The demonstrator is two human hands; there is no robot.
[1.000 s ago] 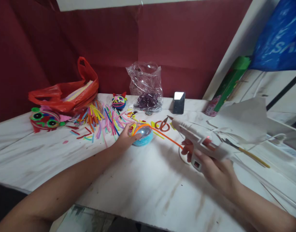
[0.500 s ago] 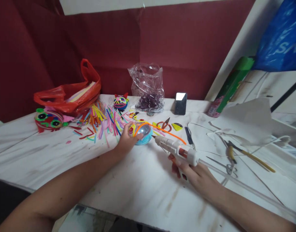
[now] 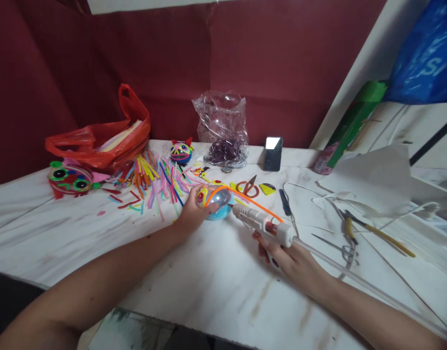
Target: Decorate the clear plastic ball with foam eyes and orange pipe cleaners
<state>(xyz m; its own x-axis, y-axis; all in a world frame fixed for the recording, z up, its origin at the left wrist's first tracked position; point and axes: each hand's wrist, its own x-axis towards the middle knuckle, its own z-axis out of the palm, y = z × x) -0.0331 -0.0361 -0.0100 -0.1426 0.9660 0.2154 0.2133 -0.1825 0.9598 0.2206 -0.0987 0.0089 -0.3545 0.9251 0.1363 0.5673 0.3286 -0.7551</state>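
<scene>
My left hand (image 3: pixel 192 210) grips a clear plastic ball (image 3: pixel 216 201) wound with blue and orange pipe cleaner, resting on the white table (image 3: pixel 223 287). An orange pipe cleaner (image 3: pixel 258 201) trails from the ball to the right. My right hand (image 3: pixel 292 260) is wrapped round the handle of a white glue gun (image 3: pixel 263 223). The gun's nozzle points left and touches or nearly touches the ball's right side. A clear glue stick (image 3: pixel 354 279) sticks out of the gun's back.
Several coloured pipe cleaner pieces (image 3: pixel 153 177) lie behind the ball, beside a red plastic bag (image 3: pixel 102 141) and two decorated craft faces (image 3: pixel 68 177). A clear bag (image 3: pixel 223 129), a phone (image 3: pixel 273 153), red scissors (image 3: pixel 247 187), white paper (image 3: pixel 372 177) and tools lie at the back and right.
My right hand has brought the glue gun down and left from the right side until its nozzle reaches the ball. My left hand has kept its hold on the ball.
</scene>
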